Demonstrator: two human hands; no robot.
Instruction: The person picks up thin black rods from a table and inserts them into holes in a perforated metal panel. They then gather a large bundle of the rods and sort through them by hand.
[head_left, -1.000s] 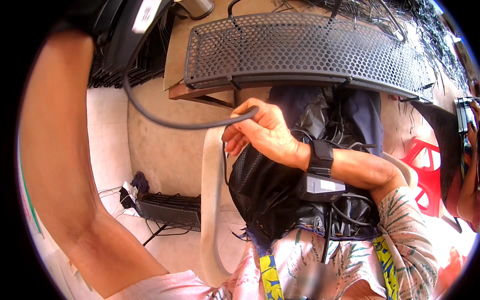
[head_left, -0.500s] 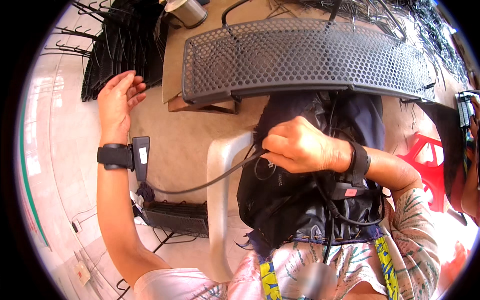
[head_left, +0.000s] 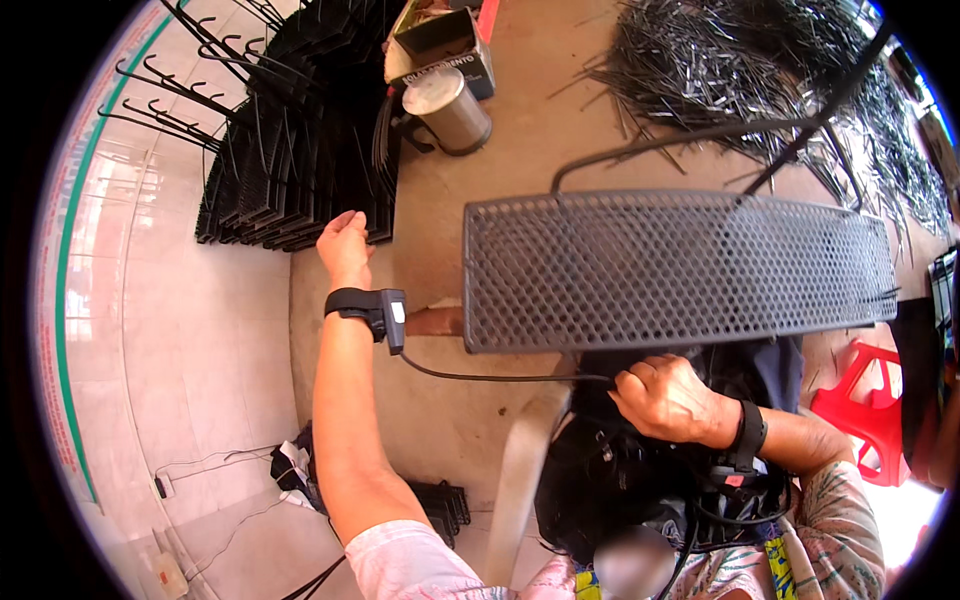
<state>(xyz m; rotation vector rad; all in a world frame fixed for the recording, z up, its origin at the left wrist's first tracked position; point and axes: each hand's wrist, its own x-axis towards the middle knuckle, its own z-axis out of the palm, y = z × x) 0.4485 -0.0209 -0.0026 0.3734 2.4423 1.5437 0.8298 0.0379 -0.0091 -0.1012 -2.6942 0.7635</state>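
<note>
Hands first: the left hand (head_left: 346, 245) is stretched out over the worktop (head_left: 540, 120) with its fingers loosely open and holding nothing, right at the edge of a stack of black wire hooks (head_left: 290, 150) that lies along the worktop's left side. A black strap with a small box (head_left: 372, 308) sits on that wrist, and a thin black cable (head_left: 490, 377) runs from it across to the right hand (head_left: 668, 398). The right hand is closed — its fingers curl around the cable's far end, down by a black bag (head_left: 620, 480) that rests in the person's lap against the pale back of a plastic chair (head_left: 520, 480). A matching black strap is on the right wrist.

Just above the right hand, a long grey metal mesh panel (head_left: 680, 270) lies across the front of the worktop, with a bent dark rod rising behind it. Farther back stands a shiny metal cup (head_left: 448, 108) beside a small cardboard box (head_left: 440, 40), and a loose heap of thin metal wires (head_left: 760, 70) spreads over the far right of the worktop.

Below, on the pale tiled floor (head_left: 200, 330), some cables and a dark flat grid lie near the person's left elbow — a red plastic stool (head_left: 865, 415) shows at the right.
</note>
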